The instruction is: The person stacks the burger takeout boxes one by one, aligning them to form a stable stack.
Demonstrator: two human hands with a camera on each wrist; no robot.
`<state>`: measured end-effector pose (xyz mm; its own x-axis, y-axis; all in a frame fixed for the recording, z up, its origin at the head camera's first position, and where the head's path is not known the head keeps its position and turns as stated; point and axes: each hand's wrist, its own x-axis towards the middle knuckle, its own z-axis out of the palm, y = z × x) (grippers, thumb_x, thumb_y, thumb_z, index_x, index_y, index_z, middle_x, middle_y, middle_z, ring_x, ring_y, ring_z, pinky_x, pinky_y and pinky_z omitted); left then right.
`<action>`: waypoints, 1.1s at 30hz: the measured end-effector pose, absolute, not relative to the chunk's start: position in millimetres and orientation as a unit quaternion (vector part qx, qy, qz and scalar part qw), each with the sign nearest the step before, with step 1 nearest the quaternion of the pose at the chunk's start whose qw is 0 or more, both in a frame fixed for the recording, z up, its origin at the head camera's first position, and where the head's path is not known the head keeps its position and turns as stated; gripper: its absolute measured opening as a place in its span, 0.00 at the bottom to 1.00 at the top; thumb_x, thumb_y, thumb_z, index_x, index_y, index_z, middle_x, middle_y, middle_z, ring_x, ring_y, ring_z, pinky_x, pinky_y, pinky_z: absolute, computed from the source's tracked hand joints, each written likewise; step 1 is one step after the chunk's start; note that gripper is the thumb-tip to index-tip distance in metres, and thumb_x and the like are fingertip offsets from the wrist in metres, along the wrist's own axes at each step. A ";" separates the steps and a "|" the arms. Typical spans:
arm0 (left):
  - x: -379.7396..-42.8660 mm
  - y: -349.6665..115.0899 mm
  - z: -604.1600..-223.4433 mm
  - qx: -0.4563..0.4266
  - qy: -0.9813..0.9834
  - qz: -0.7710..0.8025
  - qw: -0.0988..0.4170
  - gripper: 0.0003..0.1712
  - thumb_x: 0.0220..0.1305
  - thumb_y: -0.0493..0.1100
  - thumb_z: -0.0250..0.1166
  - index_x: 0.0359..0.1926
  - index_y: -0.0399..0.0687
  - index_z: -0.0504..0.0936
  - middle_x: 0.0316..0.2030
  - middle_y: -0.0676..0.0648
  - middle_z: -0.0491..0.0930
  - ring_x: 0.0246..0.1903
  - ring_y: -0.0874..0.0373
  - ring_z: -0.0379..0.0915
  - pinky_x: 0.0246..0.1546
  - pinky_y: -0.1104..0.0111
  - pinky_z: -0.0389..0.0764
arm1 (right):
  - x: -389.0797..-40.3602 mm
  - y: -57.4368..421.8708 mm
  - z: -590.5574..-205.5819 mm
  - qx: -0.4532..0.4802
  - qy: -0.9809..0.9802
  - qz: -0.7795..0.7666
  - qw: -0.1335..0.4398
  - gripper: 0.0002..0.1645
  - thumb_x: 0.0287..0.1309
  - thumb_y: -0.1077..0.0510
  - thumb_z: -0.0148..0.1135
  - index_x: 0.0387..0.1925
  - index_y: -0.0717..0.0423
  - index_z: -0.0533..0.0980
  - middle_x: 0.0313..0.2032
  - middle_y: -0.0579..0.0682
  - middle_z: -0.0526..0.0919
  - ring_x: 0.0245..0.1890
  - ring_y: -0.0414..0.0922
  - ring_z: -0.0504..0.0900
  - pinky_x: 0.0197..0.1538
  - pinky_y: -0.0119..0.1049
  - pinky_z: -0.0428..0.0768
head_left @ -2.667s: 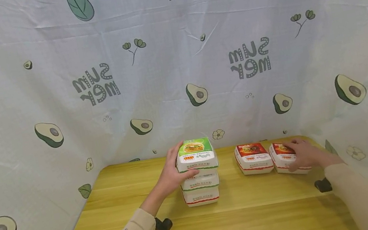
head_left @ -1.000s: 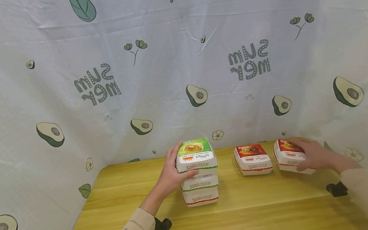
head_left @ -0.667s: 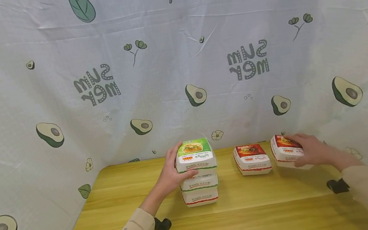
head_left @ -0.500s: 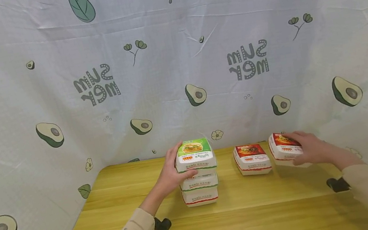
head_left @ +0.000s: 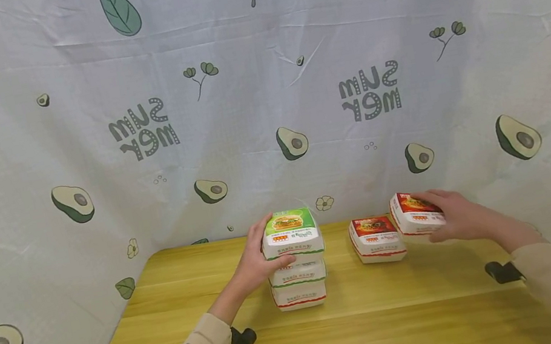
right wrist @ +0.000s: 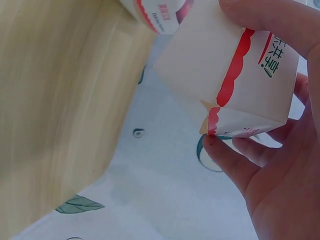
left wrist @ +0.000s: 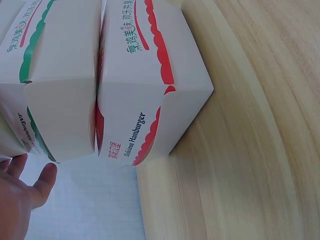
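Note:
My left hand [head_left: 259,256] grips the green-topped hamburger box [head_left: 291,237] at the top of a stack, thumb at its front and fingers along its side. Below it sit a green-trimmed box [head_left: 299,273] and a red-trimmed box [head_left: 300,295]. In the left wrist view, the red-trimmed box [left wrist: 135,85] stands on the table and only part of the left hand [left wrist: 20,197] shows. My right hand [head_left: 461,218] holds a red-topped hamburger box [head_left: 416,216] raised off the table; the right wrist view shows its underside tilted. Just left of it lies another red-topped box [head_left: 378,240].
The wooden table [head_left: 381,331] ends at a hanging cloth [head_left: 242,110] printed with avocados and leaves, which rises behind and along both sides. A dark wrist camera [head_left: 503,271] is on the right wrist, another dark camera [head_left: 243,338] on the left.
My right hand has lifted its red-topped box off the table and carried it up and left, near the other red-topped box. The left hand and stack have stayed put.

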<state>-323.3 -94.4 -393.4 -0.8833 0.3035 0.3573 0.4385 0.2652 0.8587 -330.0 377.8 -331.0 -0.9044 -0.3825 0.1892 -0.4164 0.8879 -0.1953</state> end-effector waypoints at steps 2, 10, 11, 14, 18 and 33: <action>-323.5 -94.6 -393.3 -0.236 -0.792 -0.560 0.061 0.60 0.52 0.54 0.80 0.78 0.74 0.51 0.72 0.48 0.53 0.61 0.49 0.67 0.61 0.49 0.72 | -328.6 374.6 -327.6 0.208 -0.969 0.115 0.074 0.61 0.41 0.45 0.81 0.73 0.56 0.60 0.66 0.66 0.67 0.59 0.67 0.67 0.54 0.69 0.72; -323.8 -94.6 -392.6 -0.236 -0.789 -0.564 0.062 0.60 0.53 0.48 0.80 0.78 0.71 0.51 0.73 0.46 0.53 0.61 0.49 0.67 0.62 0.47 0.70 | -320.0 360.1 -311.6 0.222 -0.964 0.124 0.079 0.60 0.42 0.47 0.81 0.74 0.53 0.60 0.68 0.65 0.65 0.62 0.67 0.64 0.55 0.71 0.70; -323.9 -94.5 -392.7 -0.236 -0.789 -0.564 0.062 0.60 0.53 0.47 0.79 0.79 0.71 0.51 0.73 0.46 0.52 0.61 0.48 0.66 0.62 0.47 0.70 | -319.3 358.6 -310.0 0.223 -0.964 0.125 0.080 0.60 0.42 0.47 0.81 0.74 0.53 0.60 0.69 0.65 0.65 0.63 0.67 0.63 0.55 0.71 0.70; -323.9 -93.6 -392.2 -0.232 -0.793 -0.560 0.062 0.60 0.54 0.45 0.79 0.79 0.68 0.50 0.74 0.45 0.52 0.62 0.47 0.65 0.62 0.45 0.69 | -318.1 354.7 -306.1 0.227 -0.962 0.128 0.081 0.59 0.43 0.47 0.81 0.74 0.52 0.60 0.69 0.64 0.64 0.63 0.66 0.63 0.55 0.71 0.70; -319.0 -91.3 -387.0 -0.224 -0.799 -0.555 0.059 0.60 0.55 0.42 0.78 0.80 0.61 0.49 0.74 0.42 0.51 0.63 0.45 0.65 0.63 0.44 0.68 | -316.2 349.4 -301.3 0.228 -0.962 0.131 0.079 0.59 0.44 0.48 0.80 0.75 0.51 0.59 0.70 0.64 0.63 0.63 0.65 0.62 0.55 0.70 0.70; -296.2 -90.2 -364.5 -0.229 -0.788 -0.570 0.051 0.59 0.56 0.41 0.77 0.80 0.54 0.50 0.72 0.40 0.53 0.61 0.45 0.67 0.61 0.45 0.71 | -313.3 333.9 -286.6 0.251 -0.955 0.132 0.090 0.58 0.47 0.46 0.79 0.76 0.48 0.58 0.70 0.62 0.64 0.62 0.62 0.65 0.55 0.65 0.72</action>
<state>-296.2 -90.2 -364.5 -0.8902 0.3027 0.3404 0.4180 0.2461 0.8745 -313.3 333.9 -286.6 -0.8578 -0.4557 0.2376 -0.5031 0.8390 -0.2073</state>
